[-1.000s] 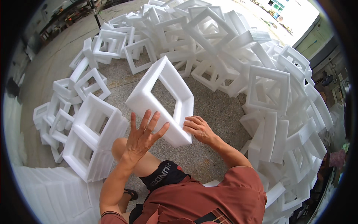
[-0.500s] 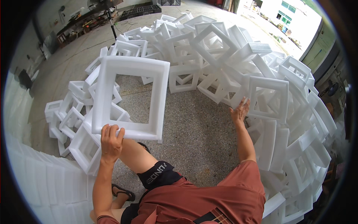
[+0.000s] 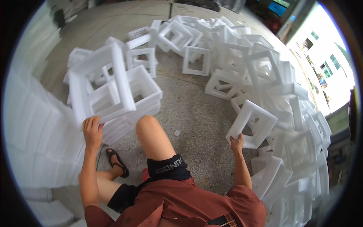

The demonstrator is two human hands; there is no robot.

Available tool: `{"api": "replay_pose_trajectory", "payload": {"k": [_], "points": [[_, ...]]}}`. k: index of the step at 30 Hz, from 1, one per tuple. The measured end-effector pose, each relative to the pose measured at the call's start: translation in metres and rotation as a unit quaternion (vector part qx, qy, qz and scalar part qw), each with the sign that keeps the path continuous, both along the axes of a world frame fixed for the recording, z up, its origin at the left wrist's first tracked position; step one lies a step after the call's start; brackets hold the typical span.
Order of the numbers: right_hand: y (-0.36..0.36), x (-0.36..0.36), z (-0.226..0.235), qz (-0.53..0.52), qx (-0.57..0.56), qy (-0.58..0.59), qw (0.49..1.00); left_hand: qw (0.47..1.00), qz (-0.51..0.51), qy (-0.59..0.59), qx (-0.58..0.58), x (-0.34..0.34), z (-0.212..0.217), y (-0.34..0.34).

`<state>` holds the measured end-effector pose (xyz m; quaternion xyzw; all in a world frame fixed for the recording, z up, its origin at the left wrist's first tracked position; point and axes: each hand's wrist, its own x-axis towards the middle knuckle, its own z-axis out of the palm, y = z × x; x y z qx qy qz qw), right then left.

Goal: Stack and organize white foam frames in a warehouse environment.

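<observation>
My left hand (image 3: 92, 132) grips the lower edge of a square white foam frame (image 3: 121, 79), its fingers curled over the rim. The frame is tilted and hangs over, or rests on, a short stack of like frames (image 3: 145, 109); whether they touch I cannot tell. At the right, my right hand (image 3: 237, 143) pinches the near lower corner of another white foam frame (image 3: 240, 120), with the thumb on its face. This second frame stands slanted at the inner edge of a heap of white foam frames (image 3: 261, 85).
The heap curves from the far middle around to my right. Stacked white foam (image 3: 41, 132) rises like a wall on my left. A small white scrap (image 3: 176, 132) lies on the speckled floor (image 3: 189, 113) before my knee. A bright doorway (image 3: 321, 56) is at the far right.
The view has turned to the right. My left hand has carried its frame leftward, tilting it over the stack. My right hand, earlier open against the heap, has taken hold of another frame.
</observation>
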<state>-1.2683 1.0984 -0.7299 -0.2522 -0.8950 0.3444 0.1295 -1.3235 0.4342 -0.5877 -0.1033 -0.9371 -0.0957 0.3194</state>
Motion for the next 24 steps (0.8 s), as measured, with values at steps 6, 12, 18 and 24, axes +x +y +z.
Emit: {"api": "replay_pose_trajectory", "payload": {"k": [6, 12, 18, 24], "points": [[-0.127, -0.077, 0.053, 0.181, -0.102, 0.05, 0.977, 0.998, -0.01, -0.034, 0.052, -0.046, -0.024, -0.012], [-0.242, -0.221, 0.106, 0.321, 0.305, 0.129, 0.887, 0.994, 0.07, -0.052, 0.068, -0.047, -0.062, -0.057], [-0.281, -0.323, 0.088, 0.47, 0.268, 0.195, 0.818, 0.991, 0.059, -0.083, 0.082, -0.069, -0.087, -0.05], [-0.3, -0.35, 0.051, 0.563, 0.231, 0.153, 0.779, 0.989, 0.058, -0.118, 0.071, -0.063, -0.103, -0.051]]}}
